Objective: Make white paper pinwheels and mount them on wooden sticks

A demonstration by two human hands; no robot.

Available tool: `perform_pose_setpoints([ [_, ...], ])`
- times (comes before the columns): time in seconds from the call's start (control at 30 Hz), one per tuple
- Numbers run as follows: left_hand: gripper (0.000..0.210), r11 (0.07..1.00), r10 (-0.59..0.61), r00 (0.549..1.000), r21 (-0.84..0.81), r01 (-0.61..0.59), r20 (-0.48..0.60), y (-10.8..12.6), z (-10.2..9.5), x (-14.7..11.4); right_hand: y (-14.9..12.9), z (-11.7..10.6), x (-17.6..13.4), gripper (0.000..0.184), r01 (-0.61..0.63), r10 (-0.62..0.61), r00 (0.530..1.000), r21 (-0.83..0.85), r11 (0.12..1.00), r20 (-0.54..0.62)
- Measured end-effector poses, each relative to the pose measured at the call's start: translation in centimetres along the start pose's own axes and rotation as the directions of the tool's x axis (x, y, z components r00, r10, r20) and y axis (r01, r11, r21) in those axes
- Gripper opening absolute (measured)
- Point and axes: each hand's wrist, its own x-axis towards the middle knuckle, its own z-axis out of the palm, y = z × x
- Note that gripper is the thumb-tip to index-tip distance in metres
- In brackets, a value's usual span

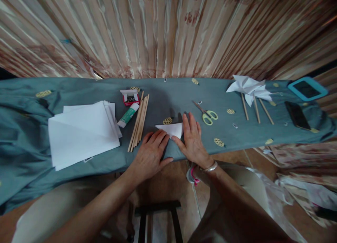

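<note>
A small folded piece of white paper [173,129], roughly triangular, lies near the front edge of the cloth-covered table [181,102]. On its left corner rest the fingertips of my left hand [152,150], pressing down with the fingers extended and the thumb apart. My right hand [194,141] lies flat at the paper's right end, fingers stretched out and the thumb touching its lower edge. Just past the right fingers are scissors [206,114] with light green handles. A bundle of thin wooden sticks [139,123] lies left of the paper.
White paper sheets [84,134] are stacked at left. A glue stick [128,115] lies by an open red box [131,97] of small dark items. On the right are paper pinwheels [250,88] on sticks, a blue-framed device [307,88] and a dark phone [297,115]. Curtains [163,32] hang behind.
</note>
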Motion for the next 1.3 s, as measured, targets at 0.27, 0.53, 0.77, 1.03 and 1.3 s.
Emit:
perform_pose_setpoints([
  [0.27,0.067,1.0,-0.007,1.0,-0.026,0.007,-0.002,0.0,-0.1,0.0,0.3,-0.5,-0.6,0.082,-0.023,0.022,0.999,0.024,0.999,0.032],
  [0.53,0.066,0.999,-0.038,0.998,0.009,0.037,0.044,0.1,-0.1,-0.1,0.4,-0.4,-0.4,0.085,-0.08,0.078,0.996,0.068,0.995,0.035],
  [0.77,0.065,0.999,-0.04,0.998,0.023,0.039,0.051,0.2,-0.2,-0.1,0.7,0.0,-0.3,0.096,-0.156,0.155,0.988,0.108,0.982,0.022],
  [1.03,0.064,0.999,-0.05,0.997,0.018,0.049,0.058,0.2,-0.3,-0.1,2.3,0.2,0.2,0.088,-0.25,0.255,0.966,0.1,0.963,-0.039],
  [1.3,0.063,0.999,-0.044,0.997,0.024,0.043,0.057,0.3,-0.4,-0.1,4.4,0.9,1.4,0.077,-0.235,0.242,0.964,0.075,0.969,-0.109],
])
